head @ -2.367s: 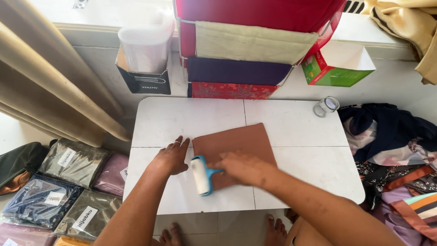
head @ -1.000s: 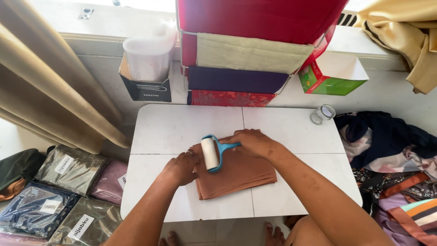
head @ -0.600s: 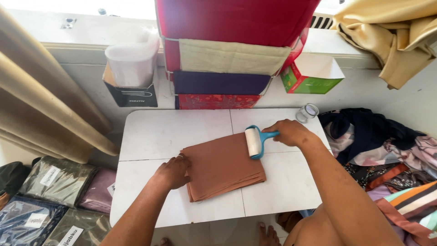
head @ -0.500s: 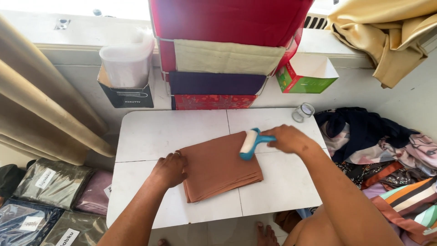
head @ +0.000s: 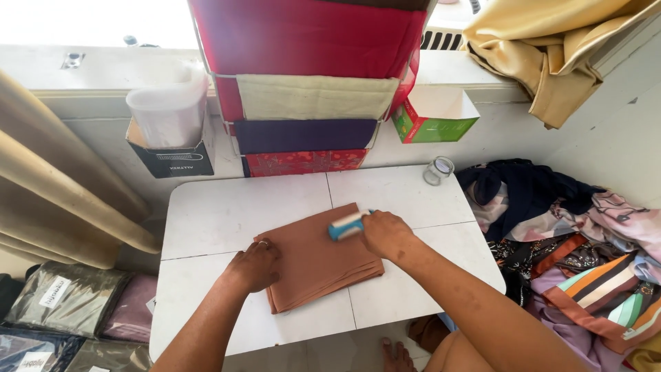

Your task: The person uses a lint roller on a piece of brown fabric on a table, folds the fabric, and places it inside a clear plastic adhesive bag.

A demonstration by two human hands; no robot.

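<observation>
A folded brown cloth (head: 317,258) lies flat near the middle of the white table (head: 227,213), slightly askew to the table's edges. The left hand (head: 253,265) is pressed palm-down on the cloth's left edge, fingers together and curled a little, clamped on nothing. The right hand (head: 384,233) is closed around the handle of a blue lint roller (head: 344,225), whose head is laid on the cloth's upper right part; the handle itself is hidden inside the fist, so the exact grip cannot be told.

The cloth is judged to be light, soft and limp, in several thin layers that would slide over one another and over the smooth tabletop if pushed from one side only. It is best held down flat with a spread palm near an edge or corner, opposite the roller's stroke, rather than pinched, since pinching would lift and wrinkle the top layer. The roller is judged light and rigid, and is properly taken by its handle.

A small glass jar (head: 438,170) stands well apart at the table's far right corner. Heaped clothes (head: 571,220) lie to the right of the table.
</observation>
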